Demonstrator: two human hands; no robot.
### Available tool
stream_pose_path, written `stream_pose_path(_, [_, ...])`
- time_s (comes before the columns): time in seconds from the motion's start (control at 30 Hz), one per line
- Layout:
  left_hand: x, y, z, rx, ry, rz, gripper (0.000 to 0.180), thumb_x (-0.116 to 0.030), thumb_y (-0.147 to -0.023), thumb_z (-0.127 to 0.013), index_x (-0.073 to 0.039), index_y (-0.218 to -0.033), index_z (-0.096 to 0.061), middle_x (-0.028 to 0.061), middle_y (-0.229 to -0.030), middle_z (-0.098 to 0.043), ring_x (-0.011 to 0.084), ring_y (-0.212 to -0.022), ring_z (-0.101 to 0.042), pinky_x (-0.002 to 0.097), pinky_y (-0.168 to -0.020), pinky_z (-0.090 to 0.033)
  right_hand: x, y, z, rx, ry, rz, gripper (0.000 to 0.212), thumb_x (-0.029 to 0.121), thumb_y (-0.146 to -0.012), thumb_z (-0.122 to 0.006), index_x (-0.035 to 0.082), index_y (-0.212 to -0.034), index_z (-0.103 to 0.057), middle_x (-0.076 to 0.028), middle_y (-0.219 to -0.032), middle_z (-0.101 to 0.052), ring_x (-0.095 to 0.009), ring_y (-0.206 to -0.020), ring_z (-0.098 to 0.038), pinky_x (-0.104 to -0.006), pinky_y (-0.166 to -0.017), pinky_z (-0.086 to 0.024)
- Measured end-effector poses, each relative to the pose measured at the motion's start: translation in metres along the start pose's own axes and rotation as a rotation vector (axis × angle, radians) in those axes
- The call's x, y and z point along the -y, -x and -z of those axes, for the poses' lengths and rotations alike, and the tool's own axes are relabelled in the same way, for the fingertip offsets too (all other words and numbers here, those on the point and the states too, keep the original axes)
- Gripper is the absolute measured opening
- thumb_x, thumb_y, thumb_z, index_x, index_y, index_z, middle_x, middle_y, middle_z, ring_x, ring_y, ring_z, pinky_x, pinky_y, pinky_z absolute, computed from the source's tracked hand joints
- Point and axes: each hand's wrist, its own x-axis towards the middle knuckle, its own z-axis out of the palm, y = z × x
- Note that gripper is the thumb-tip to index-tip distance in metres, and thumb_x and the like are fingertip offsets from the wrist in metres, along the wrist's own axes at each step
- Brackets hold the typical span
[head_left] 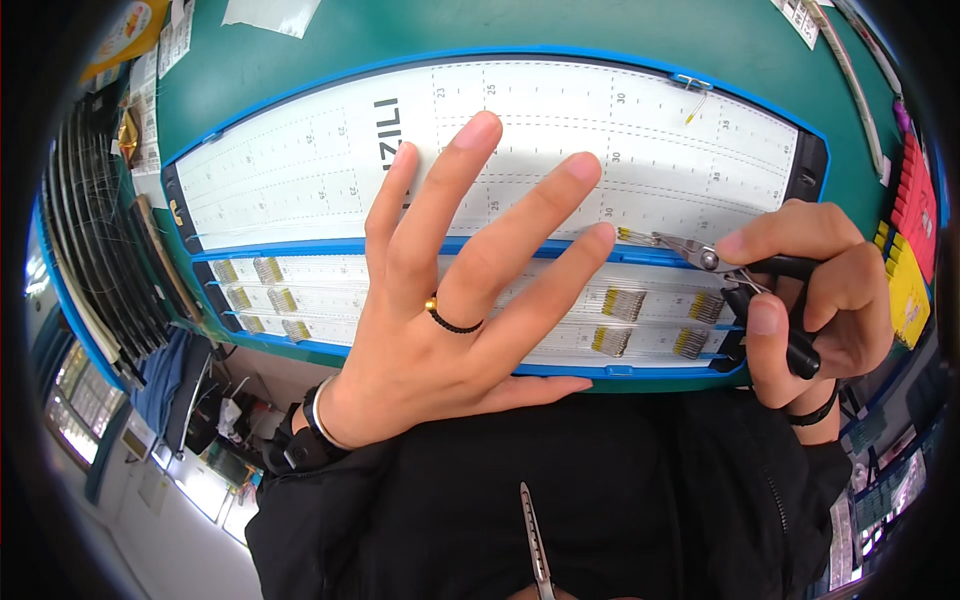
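My left hand is spread flat over an open blue-rimmed case, fingers apart and holding nothing. A dark ring is on one of its fingers. My right hand is wrapped round a pair of small pliers with black handles. The pliers' jaws point left, just above the case's hinge line. At their tip lies a small yellow-and-metal piece; whether the jaws grip it I cannot tell. Rows of similar thin yellow-and-metal pieces sit in the near half. Another small yellow piece hangs by a clip on the white lid panel.
The case lies on a green mat. Red and yellow blocks stand at the right edge. Dark strips with fine lines lie on the left, near a brown-gold object. Scissors-like metal blades hang before my dark clothing.
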Motion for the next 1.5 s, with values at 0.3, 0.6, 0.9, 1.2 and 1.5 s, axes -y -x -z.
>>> stream_pose_path(0.3, [-0.001, -0.001, 0.0, -0.01, 0.008, 0.002, 0.077, -0.064, -0.063, -0.079, -0.017, -0.123, -0.069, 0.0118, -0.15, -0.044, 0.0468, -0.145, -0.019, 0.0538, -0.118, -0.027, 0.0, 0.003, 0.001, -0.037, -0.041, -0.018, 0.022, 0.003, -0.09, -0.056, 0.01, -0.087, -0.035, -0.024, -0.098, -0.067, -0.015, -0.077, -0.056, -0.0285, -0.073, -0.048])
stream_pose_path(0.6, [-0.001, 0.0, 0.001, 0.002, -0.003, -0.004, 0.076, -0.066, -0.067, -0.075, -0.015, -0.123, -0.068, 0.0107, -0.148, -0.048, 0.0446, -0.144, -0.024, 0.0576, -0.117, -0.024, -0.003, 0.004, -0.001, -0.034, 0.018, 0.036, 0.021, 0.001, -0.09, -0.054, 0.01, -0.086, -0.036, -0.024, -0.095, -0.069, -0.015, -0.075, -0.057, -0.0287, -0.071, -0.048])
stream_pose_path(0.9, [-0.001, 0.0, 0.002, 0.011, 0.006, -0.001, 0.074, -0.065, -0.069, -0.074, -0.016, -0.123, -0.069, 0.0104, -0.148, -0.049, 0.0439, -0.143, -0.028, 0.0598, -0.116, -0.024, -0.002, 0.007, -0.002, -0.071, -0.099, -0.002, 0.022, 0.004, -0.09, -0.058, 0.009, -0.087, -0.036, -0.025, -0.098, -0.066, -0.016, -0.074, -0.055, -0.0281, -0.069, -0.047])
stream_pose_path(1.2, [0.0, -0.001, 0.004, 0.023, 0.012, -0.003, 0.074, -0.066, -0.069, -0.073, -0.015, -0.123, -0.069, 0.0104, -0.146, -0.051, 0.0429, -0.143, -0.03, 0.0601, -0.116, -0.023, -0.004, 0.005, 0.002, 0.016, 0.007, 0.078, 0.021, -0.002, -0.085, -0.056, 0.008, -0.088, -0.038, -0.027, -0.096, -0.068, -0.017, -0.071, -0.056, -0.0282, -0.061, -0.046])
stream_pose_path(1.5, [-0.001, -0.003, 0.006, 0.042, 0.024, 0.008, 0.076, -0.062, -0.068, -0.078, -0.012, -0.124, -0.067, 0.0099, -0.146, -0.051, 0.0432, -0.143, -0.03, 0.0608, -0.116, -0.022, -0.009, 0.006, -0.003, -0.159, -0.233, 0.034, 0.026, 0.011, -0.086, -0.066, 0.009, -0.088, -0.04, -0.021, -0.09, -0.067, -0.017, -0.068, -0.054, -0.0287, -0.06, -0.044])
